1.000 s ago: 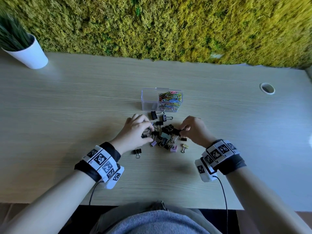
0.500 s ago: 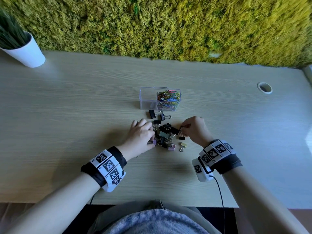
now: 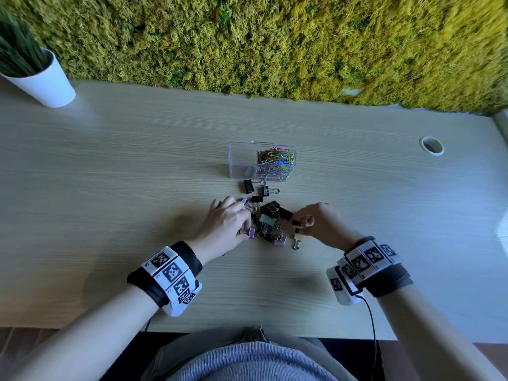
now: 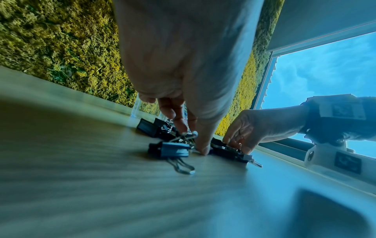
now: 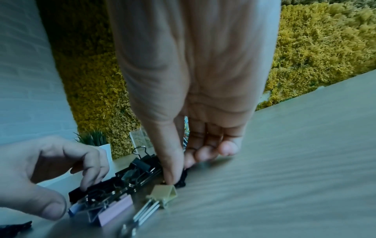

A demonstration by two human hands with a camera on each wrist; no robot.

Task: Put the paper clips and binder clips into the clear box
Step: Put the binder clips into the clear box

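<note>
The clear box (image 3: 242, 163) stands on the table beyond the pile, with coloured paper clips (image 3: 275, 160) filling its right side. A heap of binder clips (image 3: 270, 222), mostly black, lies between my hands. My left hand (image 3: 246, 229) curls over the heap's left side, its index finger and thumb closing on wire handles (image 4: 187, 135) beside a pink clip (image 3: 250, 232). My right hand (image 3: 301, 224) pinches a small black binder clip (image 5: 181, 178) at the heap's right edge. A beige clip (image 5: 164, 194) lies just in front of it.
Two black binder clips (image 3: 248, 186) (image 3: 266, 190) lie loose between the heap and the box. A white plant pot (image 3: 46, 83) stands at the far left, and a cable hole (image 3: 431, 145) sits at the far right. A moss wall (image 3: 275, 42) backs the table.
My left hand has slid right onto the heap, past a lone black clip near my wrist. My right hand has drawn back a little with a small black clip pinched.
</note>
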